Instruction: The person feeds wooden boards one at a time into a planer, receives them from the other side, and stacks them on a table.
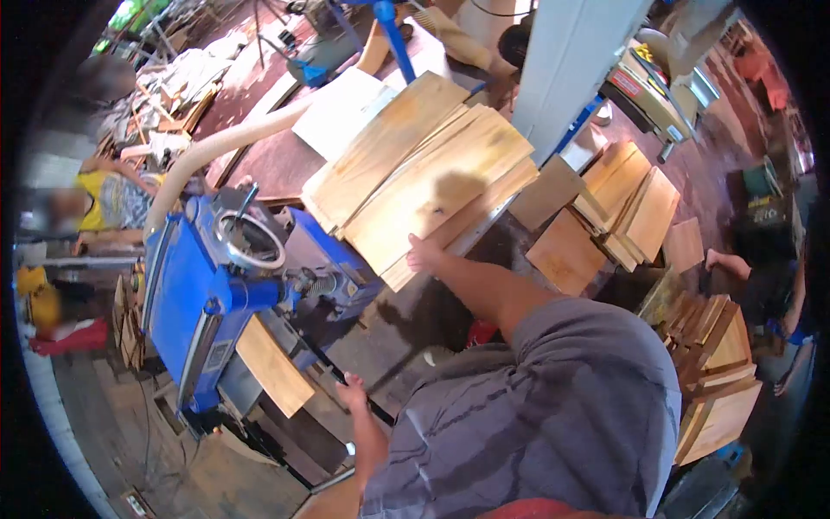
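Right hand (424, 256) touching edge of board stack (389, 208), next to blue machine (186, 294). Left hand (353, 395) at black bar (324, 359). Can't tell if either grips. 1 single board (275, 370) just beside machine.

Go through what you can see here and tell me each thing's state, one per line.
Right hand: at the stack's edge, grip unclear
Left hand: at the black bar, grip unclear
Board stack: overlapping, slightly fanned
Single board: partly hidden by the blue machine
Blue machine: running or off, can't tell
Hose: curved
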A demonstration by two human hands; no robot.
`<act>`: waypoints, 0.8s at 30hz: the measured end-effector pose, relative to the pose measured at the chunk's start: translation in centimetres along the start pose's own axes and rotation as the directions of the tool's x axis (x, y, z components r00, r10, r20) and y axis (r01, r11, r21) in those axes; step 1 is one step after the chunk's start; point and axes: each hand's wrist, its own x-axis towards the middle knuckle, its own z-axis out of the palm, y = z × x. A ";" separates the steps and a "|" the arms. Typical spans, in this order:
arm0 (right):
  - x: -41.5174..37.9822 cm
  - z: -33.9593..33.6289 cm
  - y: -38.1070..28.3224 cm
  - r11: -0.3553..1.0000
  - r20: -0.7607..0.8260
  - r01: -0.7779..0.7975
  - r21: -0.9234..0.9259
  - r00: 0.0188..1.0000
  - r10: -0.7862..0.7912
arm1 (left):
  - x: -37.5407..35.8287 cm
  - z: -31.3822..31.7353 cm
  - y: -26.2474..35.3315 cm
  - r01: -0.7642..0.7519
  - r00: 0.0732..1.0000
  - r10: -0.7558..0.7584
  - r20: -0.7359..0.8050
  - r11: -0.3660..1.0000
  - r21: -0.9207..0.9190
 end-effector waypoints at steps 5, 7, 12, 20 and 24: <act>-2.1 1.8 0.8 0.960 -0.204 0.178 -0.218 0.953 -0.223 | -0.6 0.4 1.9 -0.135 0.988 0.147 -0.038 0.963 0.234; -5.2 2.4 0.8 0.926 -0.269 0.212 -0.312 0.915 -0.300 | 0.2 0.5 0.6 -0.166 0.984 0.176 -0.042 0.971 0.174; -7.8 1.1 2.7 0.872 -0.383 0.268 -0.410 0.817 -0.432 | -0.4 0.6 1.4 -0.194 0.977 0.209 -0.051 0.959 0.207; -13.3 -0.3 1.9 0.807 -0.194 0.378 -0.454 0.842 -0.504 | 1.3 0.3 0.3 -0.179 0.984 0.179 0.005 0.984 0.011; -17.4 0.7 1.3 0.788 -0.056 0.466 -0.403 0.847 -0.529 | 4.0 0.4 -1.8 -0.170 0.978 0.187 0.095 0.972 -0.160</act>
